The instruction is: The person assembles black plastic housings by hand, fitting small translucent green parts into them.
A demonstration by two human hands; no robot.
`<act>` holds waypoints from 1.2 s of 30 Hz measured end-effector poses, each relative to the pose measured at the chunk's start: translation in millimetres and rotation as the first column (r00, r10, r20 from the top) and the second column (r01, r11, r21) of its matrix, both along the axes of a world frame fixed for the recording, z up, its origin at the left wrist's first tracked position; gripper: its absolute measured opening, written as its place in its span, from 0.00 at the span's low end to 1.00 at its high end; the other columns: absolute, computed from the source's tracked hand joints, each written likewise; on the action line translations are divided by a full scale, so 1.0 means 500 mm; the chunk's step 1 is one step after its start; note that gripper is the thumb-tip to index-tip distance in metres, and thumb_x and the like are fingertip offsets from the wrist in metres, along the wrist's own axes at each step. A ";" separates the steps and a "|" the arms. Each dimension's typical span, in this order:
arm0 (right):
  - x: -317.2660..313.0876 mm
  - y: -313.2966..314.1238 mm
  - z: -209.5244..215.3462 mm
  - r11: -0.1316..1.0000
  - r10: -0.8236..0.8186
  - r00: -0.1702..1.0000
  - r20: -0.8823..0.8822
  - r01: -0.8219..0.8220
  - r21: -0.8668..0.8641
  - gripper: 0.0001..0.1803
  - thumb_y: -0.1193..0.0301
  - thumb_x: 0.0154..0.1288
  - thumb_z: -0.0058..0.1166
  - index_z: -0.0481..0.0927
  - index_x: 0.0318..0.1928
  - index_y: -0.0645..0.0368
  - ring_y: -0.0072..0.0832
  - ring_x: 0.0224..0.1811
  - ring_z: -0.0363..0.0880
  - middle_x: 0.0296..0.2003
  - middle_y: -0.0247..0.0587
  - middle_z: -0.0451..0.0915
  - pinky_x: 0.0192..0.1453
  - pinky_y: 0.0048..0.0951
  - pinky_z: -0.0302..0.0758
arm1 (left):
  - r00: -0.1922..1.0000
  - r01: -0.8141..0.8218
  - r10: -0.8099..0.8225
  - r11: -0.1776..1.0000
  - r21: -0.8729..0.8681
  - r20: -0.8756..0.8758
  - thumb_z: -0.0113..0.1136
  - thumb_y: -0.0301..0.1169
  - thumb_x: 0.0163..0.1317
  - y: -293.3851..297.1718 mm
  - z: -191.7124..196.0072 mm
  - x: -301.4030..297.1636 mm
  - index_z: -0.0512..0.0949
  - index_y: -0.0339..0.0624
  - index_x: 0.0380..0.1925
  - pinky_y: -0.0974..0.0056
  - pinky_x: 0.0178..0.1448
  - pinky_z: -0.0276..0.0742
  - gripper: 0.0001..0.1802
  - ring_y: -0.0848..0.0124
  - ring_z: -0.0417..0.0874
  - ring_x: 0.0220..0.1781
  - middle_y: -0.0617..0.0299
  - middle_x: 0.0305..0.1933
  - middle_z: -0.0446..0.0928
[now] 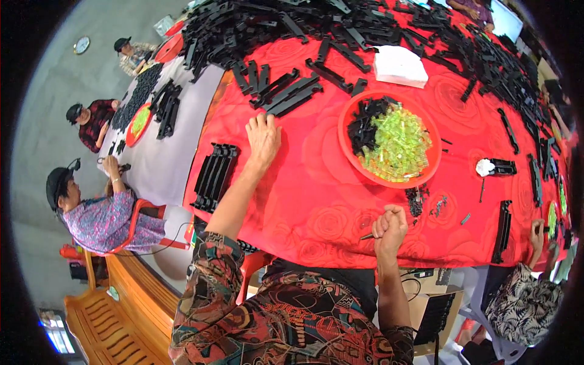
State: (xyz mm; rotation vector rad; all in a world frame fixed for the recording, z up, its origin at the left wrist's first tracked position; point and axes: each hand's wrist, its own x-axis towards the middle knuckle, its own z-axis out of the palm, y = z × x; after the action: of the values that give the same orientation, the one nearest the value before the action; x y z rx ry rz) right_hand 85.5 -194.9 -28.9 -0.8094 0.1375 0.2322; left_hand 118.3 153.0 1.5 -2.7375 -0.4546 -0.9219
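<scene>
My left hand (264,140) reaches forward over the red tablecloth with its fingers spread. Its fingertips come up to the near end of a group of long black plastic bars (294,97); whether they touch cannot be made out. Close to the table's front edge, my right hand (390,230) is closed around a thin stick-like tool, whose dark tip (367,236) pokes out on the left. Beyond that hand sits a red bowl (344,141), holding small black parts (363,125) and yellow-green translucent pieces (398,143). Left of my forearm, several black bars (214,176) lie in a neat row.
A large heap of black bars (255,30) covers the far side. A white block (399,66) stands behind the bowl. Tiny dark bits (415,201) lie near my right hand. A person in a patterned top (103,213) sits at the left table; another person's hand (536,234) shows at right.
</scene>
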 end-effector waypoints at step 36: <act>0.011 -0.030 0.017 0.994 -0.039 0.999 -0.017 0.041 0.097 0.04 0.76 0.59 0.40 0.69 0.33 0.60 0.14 0.08 0.50 0.11 0.26 0.55 0.09 0.18 0.51 | 0.963 0.251 -0.269 0.913 -0.321 -0.013 0.50 0.24 0.53 -0.123 -0.011 -0.245 0.70 0.34 0.32 0.54 0.37 0.67 0.06 0.52 0.71 0.32 0.47 0.27 0.70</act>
State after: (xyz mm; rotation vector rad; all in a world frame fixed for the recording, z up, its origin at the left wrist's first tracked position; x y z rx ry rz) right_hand 91.1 -209.7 -20.3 -0.7069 0.1556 0.2057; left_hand -4.3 91.5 -4.0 -3.1701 -0.2472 -0.8934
